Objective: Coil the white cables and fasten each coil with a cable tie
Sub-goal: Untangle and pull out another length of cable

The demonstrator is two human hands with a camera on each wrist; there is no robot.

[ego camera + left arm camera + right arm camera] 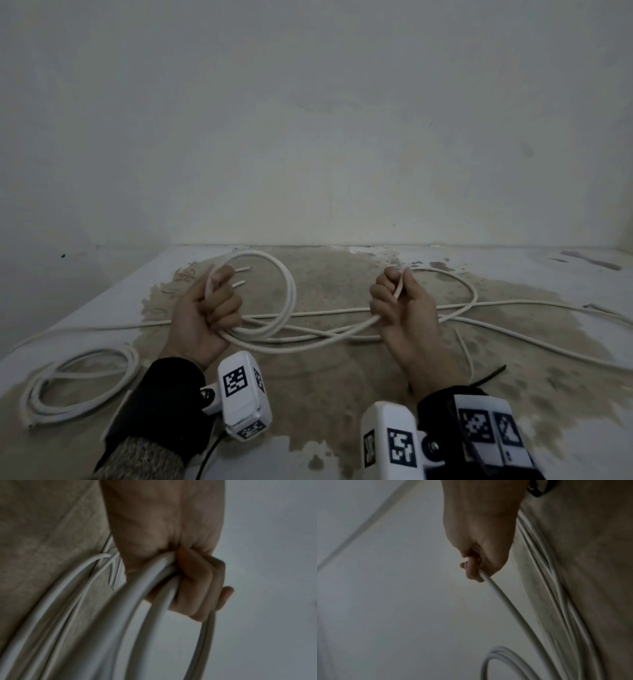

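Strapped to both my wrists, closest of all, are white camera boxes [244, 394] with black-and-white markers, dark sleeves behind them. No container anywhere, just a worn, stained surface [329, 387] running up to a pale wall [315, 120].

My left hand [202, 315] has its fingers [200, 586] curled tight round a bundle of white loops, the coil [274, 291] I'm holding up off the surface; two cut ends poke out just past my thumb. From the left wrist view the loops sweep down out of my fist and off the bottom edge, blurred.

My right hand [404, 308] is fisted round a single run of the white cable [329, 334], which comes out the top of my fist and sags below it toward the coil. The right wrist view shows it leaving my fingers [471, 572].

Loose cable crosses the surface between and beyond my hands, trailing out of sight at both sides. A second coil [78, 383] lies flat, near left, apart from my hands. A thin dark strip [489, 375] lies by my right wrist; too small to identify.
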